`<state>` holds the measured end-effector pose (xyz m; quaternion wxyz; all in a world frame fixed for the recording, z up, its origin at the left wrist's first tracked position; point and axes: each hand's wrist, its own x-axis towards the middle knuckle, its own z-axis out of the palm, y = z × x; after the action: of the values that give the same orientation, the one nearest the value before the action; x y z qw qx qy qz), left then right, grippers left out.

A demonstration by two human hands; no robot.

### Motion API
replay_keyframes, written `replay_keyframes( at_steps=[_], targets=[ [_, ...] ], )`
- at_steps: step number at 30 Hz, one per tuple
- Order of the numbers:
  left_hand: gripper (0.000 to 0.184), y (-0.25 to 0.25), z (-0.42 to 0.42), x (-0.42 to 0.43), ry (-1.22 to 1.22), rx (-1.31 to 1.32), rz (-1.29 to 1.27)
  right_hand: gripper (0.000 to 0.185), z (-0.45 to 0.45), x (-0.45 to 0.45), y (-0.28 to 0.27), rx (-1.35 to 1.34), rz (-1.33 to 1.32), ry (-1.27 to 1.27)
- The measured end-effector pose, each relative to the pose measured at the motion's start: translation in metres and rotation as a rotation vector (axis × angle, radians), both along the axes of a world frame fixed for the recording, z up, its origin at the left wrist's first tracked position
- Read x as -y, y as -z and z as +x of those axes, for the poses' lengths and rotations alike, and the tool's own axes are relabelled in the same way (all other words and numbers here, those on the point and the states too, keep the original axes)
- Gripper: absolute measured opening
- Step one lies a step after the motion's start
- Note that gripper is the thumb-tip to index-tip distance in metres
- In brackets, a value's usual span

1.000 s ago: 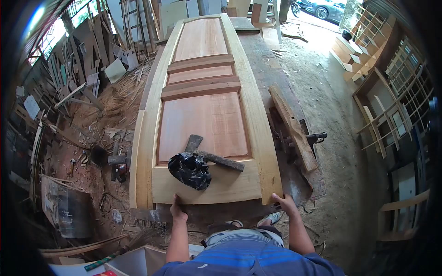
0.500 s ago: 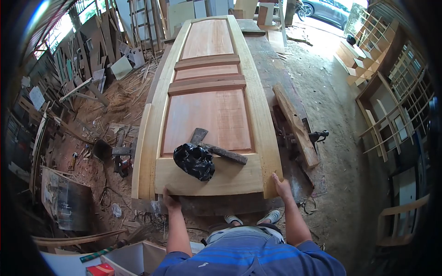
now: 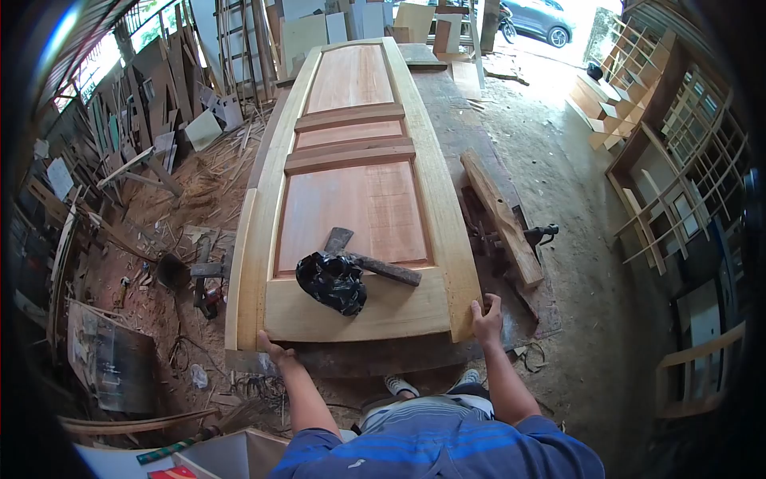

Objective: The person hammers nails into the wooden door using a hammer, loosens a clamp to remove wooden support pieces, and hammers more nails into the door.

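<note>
A pale wood-framed door (image 3: 351, 209) with reddish panels lies flat, its near end toward me. My left hand (image 3: 276, 350) touches the door's near left corner, thumb and fingers apart; some fingers are hidden by the edge. At the near right corner, my right hand (image 3: 487, 322) rests against the side edge, thumb and fingers apart. On the door's near end lie a crumpled black plastic bag (image 3: 331, 284) and a hammer (image 3: 383, 267), its head pointing away and its handle to the right.
The door rests on a worn workbench (image 3: 511, 188). A rough wooden block (image 3: 501, 219) and a metal clamp (image 3: 542, 231) sit right of it. Scrap boards (image 3: 152, 96) lean at the left, above a littered floor. Wooden frames (image 3: 678, 191) stand along the right side.
My left hand has shifted left along the door's near end to the corner. My right hand's fingers have risen beside the edge. The view has turned slightly; bag and hammer stay put.
</note>
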<state>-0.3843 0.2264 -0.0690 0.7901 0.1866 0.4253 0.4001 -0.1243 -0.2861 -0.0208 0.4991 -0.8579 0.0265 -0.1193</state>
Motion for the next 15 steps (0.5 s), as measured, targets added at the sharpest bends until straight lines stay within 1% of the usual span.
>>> replay_keyframes(
  at_steps=[2, 3, 5, 6, 7, 8, 9, 10, 11, 12, 13, 15],
  targets=[
    [0.076, 0.003, -0.002, 0.001, 0.02, 0.073, -0.001, 0.023, 0.005, -0.003, -0.011, 0.022, -0.072, -0.029],
    [0.076, -0.002, 0.0, 0.005, -0.015, 0.008, 0.004, 0.019, 0.005, -0.002, -0.013, 0.03, -0.107, -0.044],
    [0.077, -0.018, 0.012, 0.014, -0.082, -0.111, 0.019, 0.017, 0.005, 0.0, -0.015, 0.05, -0.124, -0.049],
    [0.074, -0.007, 0.012, 0.012, -0.063, -0.096, 0.043, 0.016, 0.008, 0.0, -0.017, 0.066, -0.13, -0.054],
    [0.071, 0.02, 0.011, 0.003, -0.047, -0.082, 0.067, 0.015, 0.01, -0.001, -0.019, 0.147, -0.205, -0.07],
    [0.069, 0.035, 0.009, 0.001, -0.031, -0.07, 0.09, 0.015, 0.012, -0.001, -0.021, 0.227, -0.28, -0.086],
    [0.066, 0.017, 0.014, 0.022, -0.046, -0.218, 0.176, 0.014, 0.014, -0.002, -0.023, 0.31, -0.355, -0.101],
    [0.063, -0.023, 0.027, 0.064, -0.061, -0.366, 0.261, 0.013, 0.016, -0.005, -0.026, 0.304, -0.353, -0.124],
    [0.06, -0.051, 0.039, 0.101, -0.073, -0.516, 0.343, 0.013, 0.024, -0.011, -0.024, 0.31, -0.334, -0.166],
    [0.056, -0.013, 0.058, 0.116, -0.242, -0.676, 0.411, 0.014, 0.036, -0.018, -0.02, 0.315, -0.315, -0.206],
    [0.058, -0.066, 0.066, 0.161, -0.107, -1.003, 0.477, 0.014, 0.047, -0.025, -0.019, 0.319, -0.297, -0.246],
    [0.062, -0.053, 0.075, 0.214, 0.021, -1.053, 0.848, 0.011, 0.067, -0.045, -0.033, 0.129, -0.181, -0.324]
  ],
)
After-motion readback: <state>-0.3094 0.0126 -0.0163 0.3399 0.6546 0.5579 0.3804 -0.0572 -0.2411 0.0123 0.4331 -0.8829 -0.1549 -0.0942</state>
